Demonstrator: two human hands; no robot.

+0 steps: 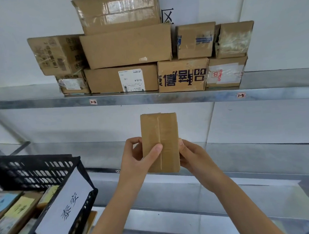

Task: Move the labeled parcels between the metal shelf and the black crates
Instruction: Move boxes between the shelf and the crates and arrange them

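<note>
Your left hand [140, 155] and your right hand [191, 157] both hold one small brown parcel [159, 133]. Your left thumb lies flat across its front, and your left fingers curl round its left edge. Your right hand grips its right edge. The parcel stands up tall in the air, with a taped seam running down its middle. You hold it in front of the metal shelf [167, 97], in the gap between the top board and the next board down.

On the top board, above the parcel, sits a pile of cardboard boxes [126, 45]. One box at the bottom has a white label [132, 80] on its front. The box beside it has big dark letters [182, 75]. Two little tags [93, 101] on the board's edge read 1-2 and 1-3.

Down at your left is a black crate [35, 169]. A white paper sign [64, 205] with handwriting hangs on its near corner. Inside it lie flat parcels [15, 207] with yellow and blue labels.
</note>
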